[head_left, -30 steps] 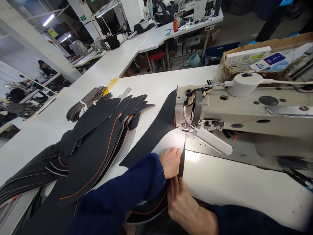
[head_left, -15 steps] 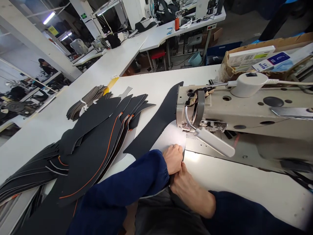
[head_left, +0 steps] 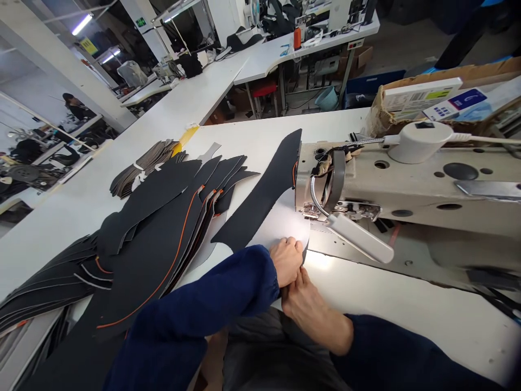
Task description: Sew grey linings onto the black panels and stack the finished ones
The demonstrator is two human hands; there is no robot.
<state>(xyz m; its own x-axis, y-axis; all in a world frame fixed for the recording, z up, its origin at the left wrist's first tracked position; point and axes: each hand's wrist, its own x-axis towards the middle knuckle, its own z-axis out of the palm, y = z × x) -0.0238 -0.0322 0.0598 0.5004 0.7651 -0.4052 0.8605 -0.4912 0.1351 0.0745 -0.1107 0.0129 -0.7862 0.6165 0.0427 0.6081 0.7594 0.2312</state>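
Note:
A fabric panel (head_left: 260,201), black on its face with a light grey backing (head_left: 280,222), lies on the table with one edge under the sewing machine (head_left: 337,179). A short orange line shows on the black part beside the machine head. My left hand (head_left: 287,262), fingers curled, presses on the grey backing in front of the needle area. Just nearer to me, my right hand (head_left: 313,309) pinches the panel's near edge, close against the left hand. The fabric between its fingers is mostly hidden. The needle itself cannot be made out.
To the left lies a stack of black panels (head_left: 163,255) with orange piping. Behind it sits a tied bundle of grey-brown pieces (head_left: 142,165). A white lamp (head_left: 362,236) hangs at the machine head. A cardboard box (head_left: 376,111) stands behind the machine. A person (head_left: 75,107) sits far left.
The panel has shifted and turned slightly at the machine, its far end moving farther from me. An orange line has come into view beside the machine head. Both hands keep their grip, shifting only slightly.

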